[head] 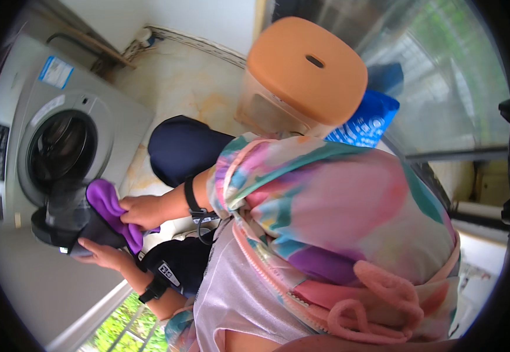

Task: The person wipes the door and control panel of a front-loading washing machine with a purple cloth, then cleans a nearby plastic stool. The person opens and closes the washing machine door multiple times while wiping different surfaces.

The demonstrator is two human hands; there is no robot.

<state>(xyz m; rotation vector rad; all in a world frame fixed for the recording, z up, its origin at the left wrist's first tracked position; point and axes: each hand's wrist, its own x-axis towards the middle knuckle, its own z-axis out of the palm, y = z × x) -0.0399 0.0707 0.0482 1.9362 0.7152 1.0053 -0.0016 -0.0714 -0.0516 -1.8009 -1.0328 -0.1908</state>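
Observation:
My right hand (143, 211) grips a bunched purple cloth (105, 198) with dark edging, close to the open door of the washing machine. Below it in the picture, my left hand (105, 255) holds a dark grey piece (103, 233), thumb on top. Whether this piece belongs to the cloth or the door I cannot tell. The round door (52, 226) has a dark rim and a see-through bowl, partly blurred. Behind it, the drum opening (61, 145) of the grey front-loading washing machine (123, 114) faces me. Both wrists wear black straps.
An orange-lidded plastic storage box (307, 66) stands on the stained tile floor (193, 83), with a blue printed bag (365, 123) beside it. A glass panel (448, 88) rises on the right. My dark-clothed knee (184, 149) is near the machine. Greenery (127, 325) shows through bars below.

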